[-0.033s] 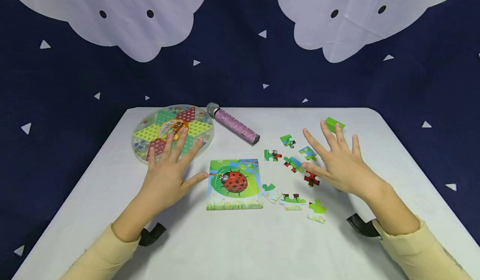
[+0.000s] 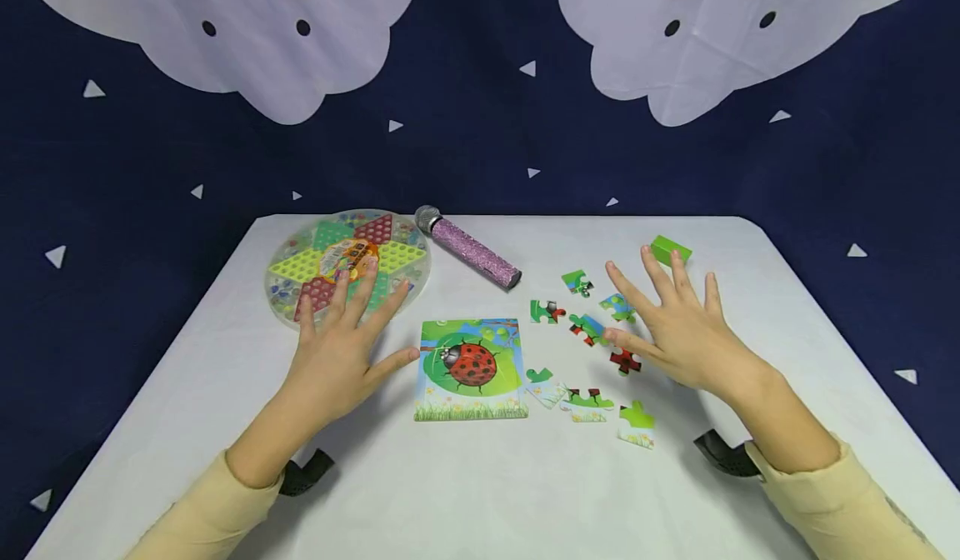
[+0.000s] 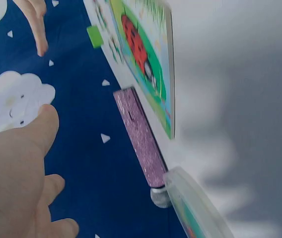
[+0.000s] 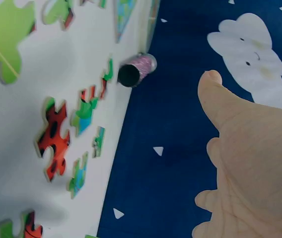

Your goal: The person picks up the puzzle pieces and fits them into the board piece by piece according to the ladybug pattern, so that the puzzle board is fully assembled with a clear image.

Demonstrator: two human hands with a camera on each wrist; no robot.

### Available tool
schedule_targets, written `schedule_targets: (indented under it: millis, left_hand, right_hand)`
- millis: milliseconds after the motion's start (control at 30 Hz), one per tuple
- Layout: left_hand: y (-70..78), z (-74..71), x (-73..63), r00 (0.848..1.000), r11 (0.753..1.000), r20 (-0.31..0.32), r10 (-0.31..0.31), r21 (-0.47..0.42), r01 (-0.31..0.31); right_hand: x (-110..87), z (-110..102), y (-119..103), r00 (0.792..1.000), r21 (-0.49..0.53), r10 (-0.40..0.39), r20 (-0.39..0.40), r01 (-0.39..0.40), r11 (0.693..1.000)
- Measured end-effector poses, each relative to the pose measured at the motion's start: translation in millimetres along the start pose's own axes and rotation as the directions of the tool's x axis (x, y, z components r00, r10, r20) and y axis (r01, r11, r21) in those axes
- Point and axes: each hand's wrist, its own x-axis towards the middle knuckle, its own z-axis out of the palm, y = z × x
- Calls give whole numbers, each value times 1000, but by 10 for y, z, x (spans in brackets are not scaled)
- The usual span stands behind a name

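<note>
Left hand: we are holding it released, fingers spread and grasping nothing, left of centre in the frame; its thumb is pointing toward the ladybug picture while its fingertips are overlapping the star game board in the head view

Right hand: we are hovering it at right of centre, released too, fingers fanned out with nothing between them

Puzzle pieces: we are seeing them lying loose, printed side up, right of centre on the white table; the red piece is lying just below the right thumb in the head view, and a grass piece is lying lower right

Ladybug picture: we are finding it flat and whole at the centre of the frame, so we are judging it handy for matching colours

Pinch: we are reckoning that the pieces are thin, so taking two opposite edges with thumb and forefinger is likely safer than pulling on a tab

Crowding: we are judging that lifting one piece cleanly is better than sweeping, since neighbours are lying close

Microphone: we are leaving it alone at upper centre
</note>
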Motion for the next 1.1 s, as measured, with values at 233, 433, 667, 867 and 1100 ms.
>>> schedule_targets:
  millis: [233,433,667,867,1100]
  left_hand:
    - [13,3,-12,1000,1000,4,12,-2,-12]
    - [24,7,18,999,999,19,34,4,-34]
    - [22,37,55,997,998,43,67,-7,-67]
    - [-3,68,34,994,993,72,87,-91,-80]
    - [-64,157,-44,982,969,157,101,-238,-62]
  right_hand:
    - [-10,4,-3,1000,-11,-1,11,1,1000]
    - [-19,26,-6,999,-15,4,34,-4,1000]
    - [39,23,2,998,-6,8,63,-8,1000]
    - [184,-42,35,995,48,-20,99,16,999]
    - [499,-42,64,993,42,-79,92,76,996]
